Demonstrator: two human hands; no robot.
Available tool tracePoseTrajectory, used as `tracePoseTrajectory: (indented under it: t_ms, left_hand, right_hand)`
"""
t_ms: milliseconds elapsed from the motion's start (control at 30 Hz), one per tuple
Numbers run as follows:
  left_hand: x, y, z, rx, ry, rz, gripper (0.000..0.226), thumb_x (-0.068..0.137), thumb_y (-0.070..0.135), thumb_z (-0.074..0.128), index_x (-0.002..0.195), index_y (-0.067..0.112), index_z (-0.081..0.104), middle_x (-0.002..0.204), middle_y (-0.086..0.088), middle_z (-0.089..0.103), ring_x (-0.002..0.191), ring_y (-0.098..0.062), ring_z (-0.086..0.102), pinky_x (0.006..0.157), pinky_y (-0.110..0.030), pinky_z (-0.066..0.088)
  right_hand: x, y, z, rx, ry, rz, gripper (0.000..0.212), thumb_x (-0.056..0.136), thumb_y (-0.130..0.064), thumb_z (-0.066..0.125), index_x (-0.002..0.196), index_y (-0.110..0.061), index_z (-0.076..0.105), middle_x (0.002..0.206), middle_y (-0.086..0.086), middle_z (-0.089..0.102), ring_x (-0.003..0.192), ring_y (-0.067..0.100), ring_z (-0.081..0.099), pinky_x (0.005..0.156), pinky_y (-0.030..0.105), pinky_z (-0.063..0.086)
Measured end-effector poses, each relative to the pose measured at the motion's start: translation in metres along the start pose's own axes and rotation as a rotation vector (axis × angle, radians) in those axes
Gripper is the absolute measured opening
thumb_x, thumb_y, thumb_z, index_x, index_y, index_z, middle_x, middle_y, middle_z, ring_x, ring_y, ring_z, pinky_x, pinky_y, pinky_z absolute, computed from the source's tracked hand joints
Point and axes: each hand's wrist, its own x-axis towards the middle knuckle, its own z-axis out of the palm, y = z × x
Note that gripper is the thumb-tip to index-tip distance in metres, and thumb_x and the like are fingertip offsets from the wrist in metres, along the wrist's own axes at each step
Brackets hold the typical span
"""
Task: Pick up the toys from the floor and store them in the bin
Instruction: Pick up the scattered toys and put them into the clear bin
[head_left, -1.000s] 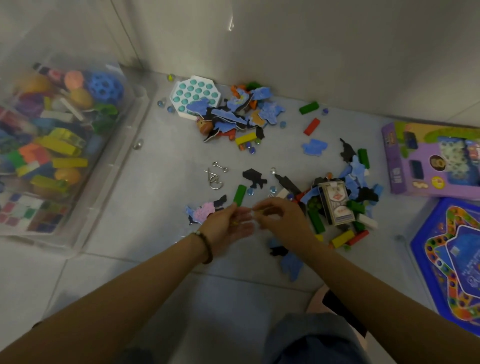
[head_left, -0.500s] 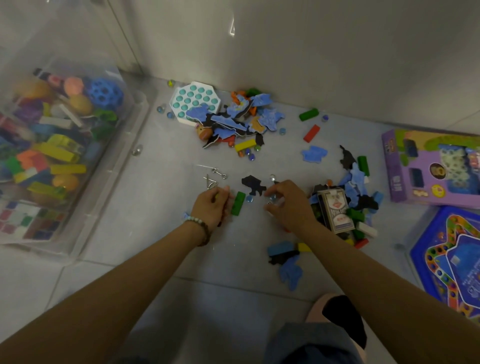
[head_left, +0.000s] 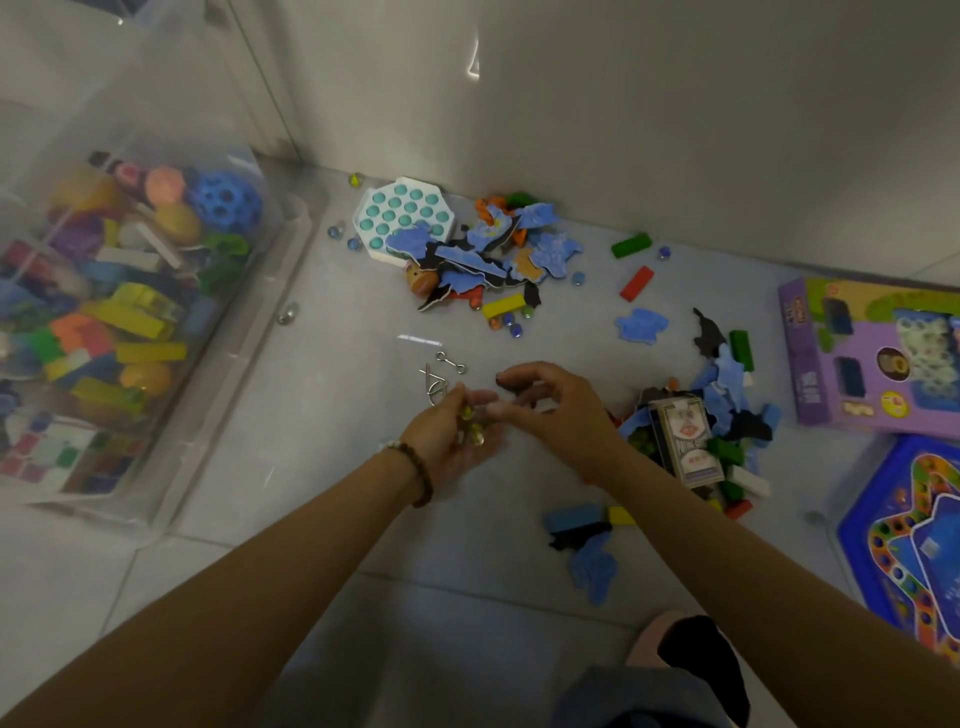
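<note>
Head view: the clear bin (head_left: 223, 395) sat well to the left of both hands, already heaped with coloured blocks and balls. The left hand (head_left: 449, 436), with a beaded bracelet (head_left: 423, 483) at its wrist, was held above the floor, palm up. Its fingers were cupped narrowly around a few yellowish marbles (head_left: 470, 428). Just beyond its fingertips a wire puzzle (head_left: 434, 382) lay on the tiles. Farther beyond, near the wall, blue foam puzzle pieces (head_left: 498, 254) were piled against a white pop toy (head_left: 402, 218).

The right hand (head_left: 558, 410) was close beside the left, fingertips almost meeting it, with fingers curled to a narrow gap. Whether it held anything could not be told. Just right of its wrist a pack of cards (head_left: 685, 441) lay among more blocks and foam pieces. Well to the right were a purple box (head_left: 872, 358) and a blue game board (head_left: 914, 551).
</note>
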Motion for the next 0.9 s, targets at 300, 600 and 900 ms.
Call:
tracePoseTrajectory:
  t_ms: [300, 600, 900]
  left_hand:
    - [0.015, 0.007, -0.025, 0.677, 0.257, 0.516, 0.039, 0.096, 0.035, 0.043, 0.066, 0.014, 0.054, 0.057, 0.001, 0.049, 0.048, -0.01, 0.046, 0.043, -0.017, 0.041]
    - [0.016, 0.011, -0.007, 0.363, 0.054, 0.131, 0.048, 0.097, 0.048, 0.029, 0.084, 0.016, 0.061, 0.077, -0.004, 0.062, 0.064, -0.013, 0.057, 0.053, -0.022, 0.052]
    - [0.038, 0.022, -0.005, 0.578, 0.1, 0.336, 0.037, 0.094, 0.04, 0.044, 0.07, 0.014, 0.054, 0.057, 0.001, 0.047, 0.035, -0.001, 0.042, 0.039, -0.014, 0.04]
  right_hand:
    - [0.002, 0.027, 0.021, -0.283, 0.076, 0.054, 0.015, 0.082, -0.008, 0.067, 0.097, -0.006, 0.063, 0.099, 0.009, 0.062, 0.077, 0.003, 0.05, 0.073, 0.007, 0.037]
    - [0.012, -0.011, 0.004, 0.181, 0.05, 0.03, 0.018, 0.079, -0.015, 0.072, 0.093, -0.02, 0.063, 0.086, -0.008, 0.067, 0.074, -0.001, 0.065, 0.06, 0.01, 0.05]
    - [0.032, 0.03, -0.032, -0.132, 0.25, 0.236, 0.022, 0.079, -0.017, 0.072, 0.098, -0.011, 0.065, 0.097, 0.005, 0.065, 0.082, 0.012, 0.057, 0.07, 0.013, 0.043]
